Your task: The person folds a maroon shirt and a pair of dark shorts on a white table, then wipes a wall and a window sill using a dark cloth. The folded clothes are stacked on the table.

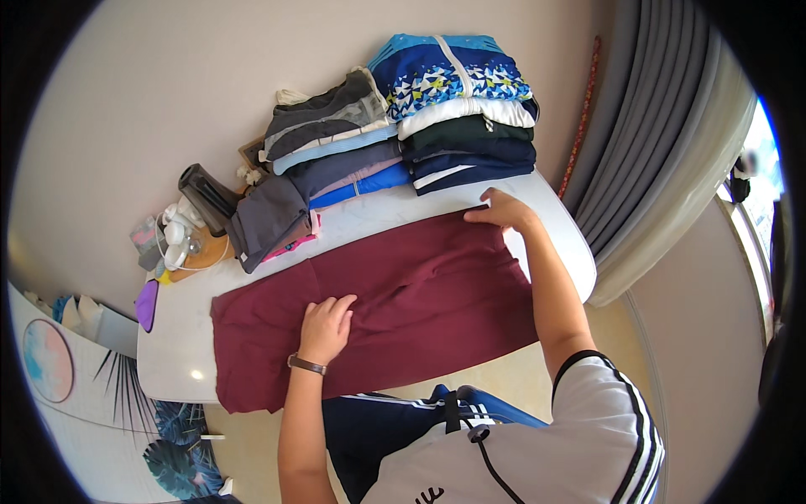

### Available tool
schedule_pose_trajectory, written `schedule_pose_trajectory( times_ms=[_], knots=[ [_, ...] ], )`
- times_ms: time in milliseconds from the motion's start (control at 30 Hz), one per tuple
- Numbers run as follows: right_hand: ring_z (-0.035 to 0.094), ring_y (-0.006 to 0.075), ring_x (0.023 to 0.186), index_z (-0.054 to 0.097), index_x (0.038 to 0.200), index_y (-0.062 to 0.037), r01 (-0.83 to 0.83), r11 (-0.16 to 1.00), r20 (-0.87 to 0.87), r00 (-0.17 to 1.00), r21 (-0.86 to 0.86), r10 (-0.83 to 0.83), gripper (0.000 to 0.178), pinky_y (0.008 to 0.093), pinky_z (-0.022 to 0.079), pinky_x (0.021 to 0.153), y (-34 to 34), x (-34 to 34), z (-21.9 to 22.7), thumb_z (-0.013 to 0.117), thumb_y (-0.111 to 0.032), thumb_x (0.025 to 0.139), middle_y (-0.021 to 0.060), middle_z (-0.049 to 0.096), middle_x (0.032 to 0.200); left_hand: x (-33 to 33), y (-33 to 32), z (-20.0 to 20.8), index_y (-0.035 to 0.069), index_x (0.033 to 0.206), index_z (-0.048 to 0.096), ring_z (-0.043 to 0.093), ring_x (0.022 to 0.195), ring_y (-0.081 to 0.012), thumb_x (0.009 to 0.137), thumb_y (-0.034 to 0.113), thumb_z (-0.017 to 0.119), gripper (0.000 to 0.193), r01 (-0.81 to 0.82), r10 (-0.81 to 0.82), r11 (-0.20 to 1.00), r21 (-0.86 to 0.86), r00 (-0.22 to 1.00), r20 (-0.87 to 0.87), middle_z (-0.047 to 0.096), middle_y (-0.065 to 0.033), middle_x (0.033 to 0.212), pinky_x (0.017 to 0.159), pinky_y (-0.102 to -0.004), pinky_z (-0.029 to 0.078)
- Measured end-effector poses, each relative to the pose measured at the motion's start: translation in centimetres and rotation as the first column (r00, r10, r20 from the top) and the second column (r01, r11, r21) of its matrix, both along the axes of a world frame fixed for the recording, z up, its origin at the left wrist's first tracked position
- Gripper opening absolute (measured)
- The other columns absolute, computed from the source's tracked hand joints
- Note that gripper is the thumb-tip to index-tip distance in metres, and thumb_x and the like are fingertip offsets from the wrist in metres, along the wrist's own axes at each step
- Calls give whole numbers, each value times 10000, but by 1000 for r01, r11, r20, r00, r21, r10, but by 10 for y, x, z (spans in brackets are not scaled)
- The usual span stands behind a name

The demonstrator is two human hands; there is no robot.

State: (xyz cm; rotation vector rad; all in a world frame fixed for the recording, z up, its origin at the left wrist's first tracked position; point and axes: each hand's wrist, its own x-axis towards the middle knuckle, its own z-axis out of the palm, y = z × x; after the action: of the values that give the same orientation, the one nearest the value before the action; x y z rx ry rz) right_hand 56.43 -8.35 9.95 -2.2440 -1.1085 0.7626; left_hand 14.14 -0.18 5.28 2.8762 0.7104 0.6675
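A maroon garment (pixel 395 311), which looks like trousers laid lengthwise, spreads across the white table and hangs a little over its near edge. On its left half rests my left hand (pixel 326 329), fingers loosely bent and apart on the cloth, with a brown-strapped watch (pixel 307 364) on the wrist. At the garment's far right corner is my right hand (pixel 506 210), thumb on the far edge and index finger held apart from it. Its other fingers are partly hidden. Shallow creases run through the middle of the fabric.
Behind the garment stand piles of folded clothes (pixel 470 134), topped by a blue patterned jacket (pixel 453 76). Grey folded trousers (pixel 267 220), a dark cylindrical container (pixel 207 197) and white cabled items (pixel 178 233) sit at the left back. Grey curtains (pixel 651 126) hang right of the white table (pixel 176 336).
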Motion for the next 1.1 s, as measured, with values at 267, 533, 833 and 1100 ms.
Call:
schedule_pose_trajectory(
  times_ms=[267, 533, 833, 1100],
  knots=[
    [644, 259, 989, 644, 1102, -49, -121, 836, 188, 982, 535, 22, 326, 346, 530, 800, -2, 34, -36, 749, -62, 794, 156, 650, 1126, -11, -2, 4, 117, 1173, 664, 575, 783, -258, 875, 110, 629, 300, 20, -21, 1000, -5, 999, -35, 563, -61, 803, 710, -389, 398],
    [599, 291, 1156, 668, 1126, -78, -635, 709, 791, 585, 308, 180, 370, 391, 431, 1017, -67, -63, -27, 723, -134, 764, 146, 658, 1184, 40, -28, 23, 87, 1198, 639, 547, 1053, -294, 781, 124, 711, 426, 16, -20, 999, 49, 995, 93, 569, -95, 1098, 877, -426, 438],
    [646, 235, 940, 655, 925, -91, -691, 563, 886, 420, 454, -199, 150, 398, 471, 873, -56, -51, 3, 691, -99, 779, 49, 650, 888, 109, -14, -22, 36, 1080, 666, 611, 926, -291, 853, 92, 639, 235, -16, -12, 992, 126, 976, 215, 671, -113, 962, 813, -410, 488],
    [577, 245, 539, 574, 1016, -61, -365, 591, 657, 634, 720, -408, 146, 384, 491, 502, -27, -70, 3, 640, -163, 935, 76, 568, 785, 149, -5, 23, 33, 1163, 624, 599, 943, -345, 772, 239, 769, 466, -76, 38, 993, 85, 923, 383, 654, -133, 1013, 784, -455, 474]
  ],
)
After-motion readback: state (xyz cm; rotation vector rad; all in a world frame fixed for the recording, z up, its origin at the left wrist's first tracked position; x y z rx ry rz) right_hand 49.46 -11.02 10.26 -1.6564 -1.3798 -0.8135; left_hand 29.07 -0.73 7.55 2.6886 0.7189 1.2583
